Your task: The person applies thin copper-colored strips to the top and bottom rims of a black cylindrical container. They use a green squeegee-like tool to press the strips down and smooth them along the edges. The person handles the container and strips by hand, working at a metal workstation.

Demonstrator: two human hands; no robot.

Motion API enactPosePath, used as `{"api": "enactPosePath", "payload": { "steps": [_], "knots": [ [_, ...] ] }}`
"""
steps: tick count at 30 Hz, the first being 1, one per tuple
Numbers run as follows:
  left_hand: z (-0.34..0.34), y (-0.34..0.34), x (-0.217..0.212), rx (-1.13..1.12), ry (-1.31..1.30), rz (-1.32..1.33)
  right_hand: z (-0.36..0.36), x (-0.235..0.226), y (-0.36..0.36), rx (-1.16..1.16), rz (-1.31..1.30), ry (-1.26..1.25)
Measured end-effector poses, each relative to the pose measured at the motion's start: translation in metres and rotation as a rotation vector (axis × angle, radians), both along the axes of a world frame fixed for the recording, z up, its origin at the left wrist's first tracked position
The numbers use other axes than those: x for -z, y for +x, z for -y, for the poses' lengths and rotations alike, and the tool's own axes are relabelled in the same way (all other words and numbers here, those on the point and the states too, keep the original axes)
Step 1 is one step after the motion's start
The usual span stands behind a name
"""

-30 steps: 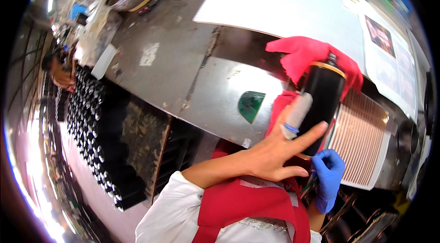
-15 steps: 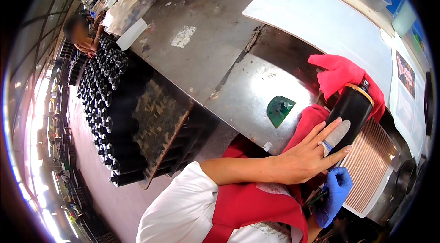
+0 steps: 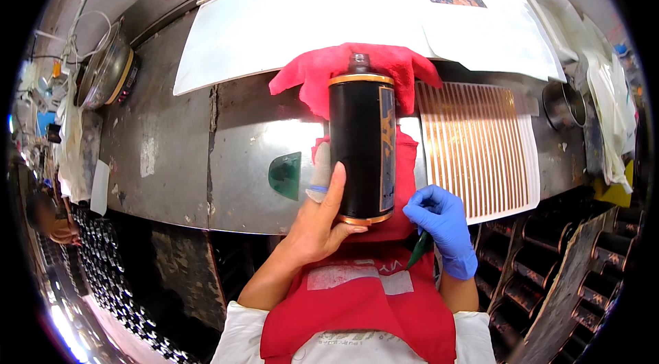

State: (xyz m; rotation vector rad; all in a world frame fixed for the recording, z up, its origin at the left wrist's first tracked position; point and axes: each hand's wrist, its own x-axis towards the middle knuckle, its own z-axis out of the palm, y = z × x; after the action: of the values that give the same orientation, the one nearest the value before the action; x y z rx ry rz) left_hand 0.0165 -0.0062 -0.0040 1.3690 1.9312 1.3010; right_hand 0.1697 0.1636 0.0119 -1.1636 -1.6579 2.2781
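A black cylindrical can (image 3: 362, 148) with copper-coloured bands at top and bottom is held upright at the centre of the view, over a red cloth (image 3: 322, 76) spread on the steel counter (image 3: 178, 158). The left hand (image 3: 317, 220), bare apart from a pale cot on one finger, is wrapped around the can's lower part from 7 o'clock, thumb pressed against the front. A strip of orange-and-blue label (image 3: 387, 144) is seen running down the can's right side. At 4 o'clock of the can, the right hand (image 3: 439, 220), in a blue glove, is closed around a thin dark green tool (image 3: 419, 249) whose tip points downward. A sheet of copper-coloured strips (image 3: 477, 144) is laid on the counter at 3 o'clock of the can, just beside it. A small green tinted piece (image 3: 285, 175) is seen at 9 o'clock. A white sheet (image 3: 274, 21) lies at 12 o'clock, beyond the cloth. A red apron (image 3: 357, 295) is worn below.
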Motion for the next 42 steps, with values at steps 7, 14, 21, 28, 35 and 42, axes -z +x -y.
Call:
{"api": "enactPosePath", "payload": {
  "steps": [7,14,21,28,35,42],
  "knots": [
    [0.001,0.004,-0.016,0.033,-0.002,0.059,0.006,-0.01,0.002,-0.032,0.004,-0.015],
    [-0.008,0.008,-0.02,0.06,0.035,0.391,0.01,-0.001,-0.001,-0.075,-0.049,0.009],
    [-0.018,0.022,-0.022,-0.105,0.136,0.63,0.011,0.0,-0.006,-0.096,-0.082,-0.028],
    [-0.015,0.017,-0.017,0.02,0.189,0.664,0.011,0.004,-0.004,-0.097,-0.104,-0.024],
    [-0.021,0.025,-0.018,-0.068,0.216,0.6,0.01,0.008,-0.004,-0.107,-0.112,-0.03],
    [-0.014,0.014,-0.015,0.042,0.242,0.696,0.01,0.004,-0.004,-0.106,-0.094,-0.035]
  ]
}}
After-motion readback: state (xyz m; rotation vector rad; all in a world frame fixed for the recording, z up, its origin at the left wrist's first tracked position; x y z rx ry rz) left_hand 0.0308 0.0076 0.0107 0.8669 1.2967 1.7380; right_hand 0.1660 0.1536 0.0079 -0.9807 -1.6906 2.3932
